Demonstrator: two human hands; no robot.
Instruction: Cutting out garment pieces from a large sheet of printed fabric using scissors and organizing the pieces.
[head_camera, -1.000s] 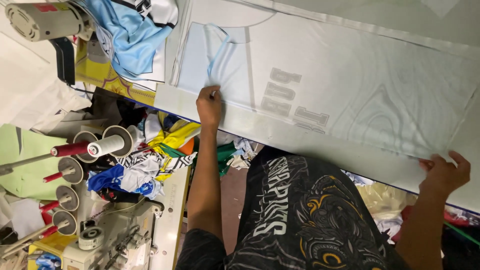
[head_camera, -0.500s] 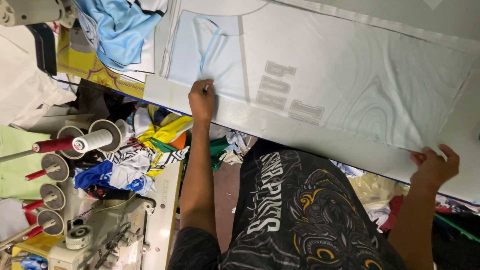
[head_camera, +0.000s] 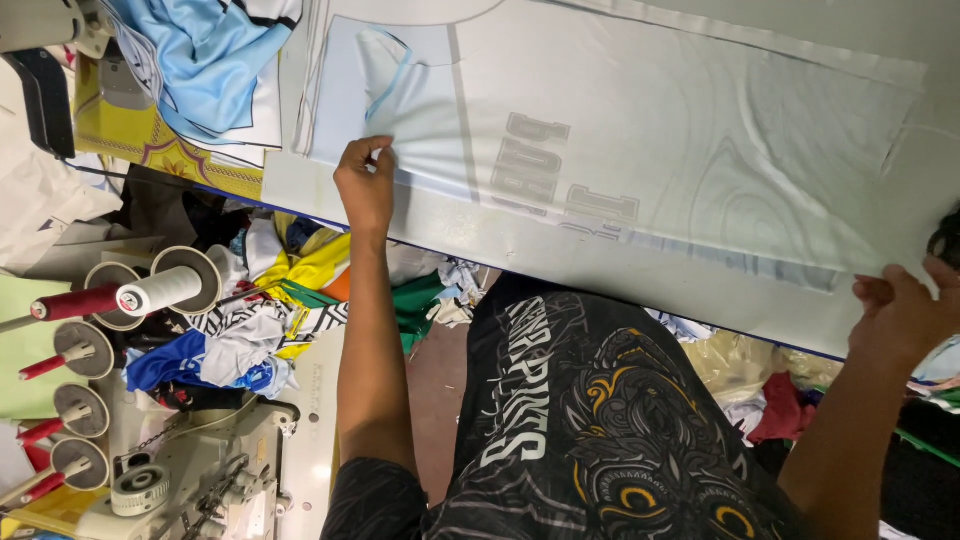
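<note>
The left hand (head_camera: 366, 183) pinches the near edge of a pale printed fabric panel (head_camera: 640, 150), fingers closed on the cloth just below its light-blue neckline. The right hand (head_camera: 900, 310) grips the panel's far corner — the fabric lies stretched between both hands across the white table (head_camera: 600, 265), thread cones (head_camera: 160, 290) well off beside the left forearm.

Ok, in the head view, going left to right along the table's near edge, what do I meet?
Thread spools → left hand pinching the pale printed fabric panel → grey lettering on the panel → right hand gripping the panel's edge.
</note>
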